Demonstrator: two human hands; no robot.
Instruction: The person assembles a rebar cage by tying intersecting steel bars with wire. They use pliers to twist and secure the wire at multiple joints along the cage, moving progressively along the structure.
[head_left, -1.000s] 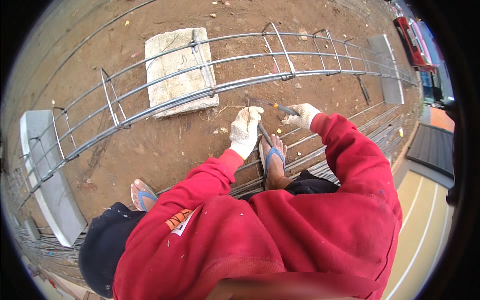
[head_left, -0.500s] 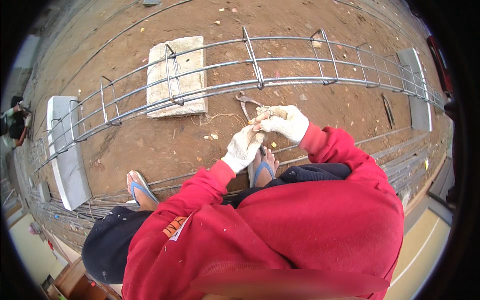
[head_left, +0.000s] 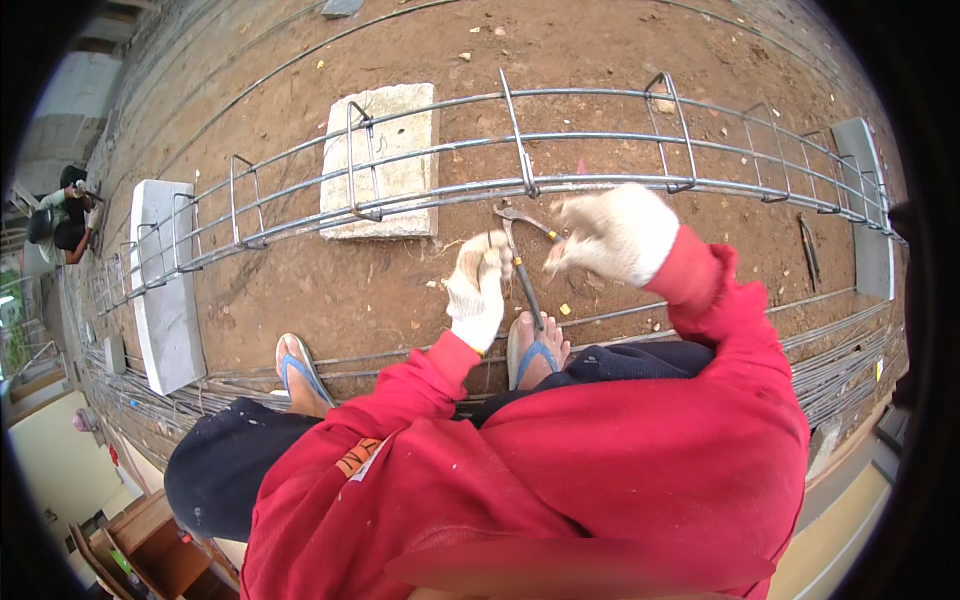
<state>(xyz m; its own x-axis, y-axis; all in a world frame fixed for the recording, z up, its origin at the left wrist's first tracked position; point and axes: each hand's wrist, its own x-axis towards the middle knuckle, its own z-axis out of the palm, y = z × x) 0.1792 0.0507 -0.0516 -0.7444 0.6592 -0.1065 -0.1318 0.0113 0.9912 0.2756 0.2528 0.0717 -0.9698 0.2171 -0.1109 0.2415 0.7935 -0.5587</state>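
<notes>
My left hand (head_left: 478, 290), in a white knitted glove, is closed, its fingers curled together below the rebar cage (head_left: 440, 143). Whatever those fingers pinch is too small to make out. My right hand (head_left: 620, 235), gloved alike, is raised near the cage's lower bar, its fingers smeared by motion. Between the hands lies a pair of pincers (head_left: 527, 285) with dark handles and yellow bands. Its jaws point toward the cage, and one handle reaches my sandalled foot (head_left: 540, 360). The cage has long steel bars with several rectangular stirrups around them.
Under the cage stand a pale stone block (head_left: 385, 215), a grey concrete block (head_left: 165, 300) at left and another block (head_left: 872, 250) at right. Loose bars (head_left: 830, 345) lie along the near ground. A dark tool (head_left: 809, 250) rests at right. Another person (head_left: 65, 220) crouches far left.
My hands, together over the pincers before, have come apart. The right has moved right; the left is slightly lower. More of the pincers shows, and the whole view has shifted a little.
</notes>
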